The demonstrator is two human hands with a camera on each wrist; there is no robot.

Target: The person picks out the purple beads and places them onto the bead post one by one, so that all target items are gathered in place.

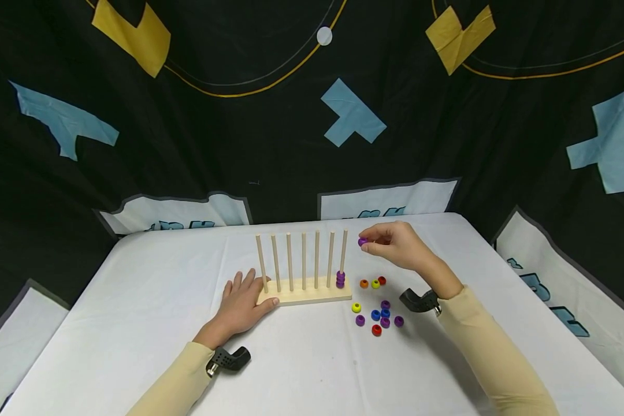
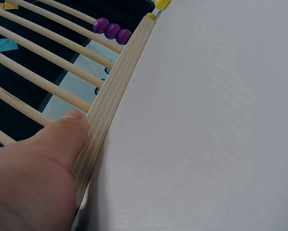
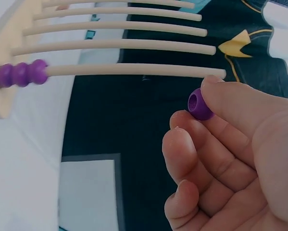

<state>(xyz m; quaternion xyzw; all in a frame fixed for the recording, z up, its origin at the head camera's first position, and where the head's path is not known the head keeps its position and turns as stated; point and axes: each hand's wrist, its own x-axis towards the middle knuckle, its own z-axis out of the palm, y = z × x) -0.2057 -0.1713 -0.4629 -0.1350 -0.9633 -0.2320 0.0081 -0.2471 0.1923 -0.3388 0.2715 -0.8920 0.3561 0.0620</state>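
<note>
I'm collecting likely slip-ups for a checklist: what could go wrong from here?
The right hand pinches a purple bead, which might slip and scatter the loose beads. The bead could miss the narrow rightmost peg. The left hand touches only one end of the base, so a knock might swivel it.

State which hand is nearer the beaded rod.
Right. The right hand, holding a purple bead, is beside the beaded rod; the left hand touches the left end of the base.
</note>
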